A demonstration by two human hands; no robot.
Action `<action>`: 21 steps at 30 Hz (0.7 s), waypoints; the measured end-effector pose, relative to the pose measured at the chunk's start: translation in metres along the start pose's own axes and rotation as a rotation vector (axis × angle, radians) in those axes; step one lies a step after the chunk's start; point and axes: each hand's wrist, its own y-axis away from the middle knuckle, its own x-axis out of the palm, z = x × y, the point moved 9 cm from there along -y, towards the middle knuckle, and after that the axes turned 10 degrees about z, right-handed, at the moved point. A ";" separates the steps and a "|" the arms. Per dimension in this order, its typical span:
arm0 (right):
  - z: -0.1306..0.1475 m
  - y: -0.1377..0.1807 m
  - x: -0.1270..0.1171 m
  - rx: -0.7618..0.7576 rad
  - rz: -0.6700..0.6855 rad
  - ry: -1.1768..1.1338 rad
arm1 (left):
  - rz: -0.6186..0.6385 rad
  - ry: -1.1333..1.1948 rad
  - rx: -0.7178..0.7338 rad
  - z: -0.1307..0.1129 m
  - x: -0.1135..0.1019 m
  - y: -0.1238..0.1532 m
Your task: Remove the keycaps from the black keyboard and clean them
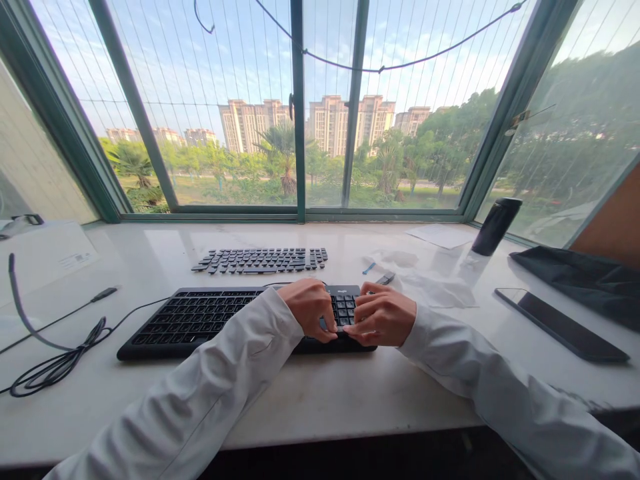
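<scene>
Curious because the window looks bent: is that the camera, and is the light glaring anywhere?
Head view: the wide lens splays the window frames outward; daylight from the sky leaves pale glare on the counter beyond the keyboard; left hand and right hand look sharp, softly shaded.

left hand point(311, 308): fingers curled, palm down | right hand point(383, 315): fingers curled, palm down | 2 hands nearly touching

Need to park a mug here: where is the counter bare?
Bare: the strip between the loose keycaps and window frame, and the near strip before the keyboard. Crowded: cables left, clear wrap and phone right.
</scene>
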 end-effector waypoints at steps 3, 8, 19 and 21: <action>0.003 0.000 0.000 -0.032 -0.021 0.042 | 0.010 -0.010 0.000 0.000 0.000 0.000; 0.006 -0.001 -0.003 -0.032 -0.014 0.061 | 0.051 -0.042 -0.033 -0.003 0.000 0.000; 0.002 -0.002 0.008 0.052 0.092 -0.119 | 0.021 -0.221 -0.069 -0.019 -0.004 0.003; 0.003 -0.003 0.010 0.050 0.098 -0.125 | 0.022 -0.218 -0.076 -0.018 -0.002 0.001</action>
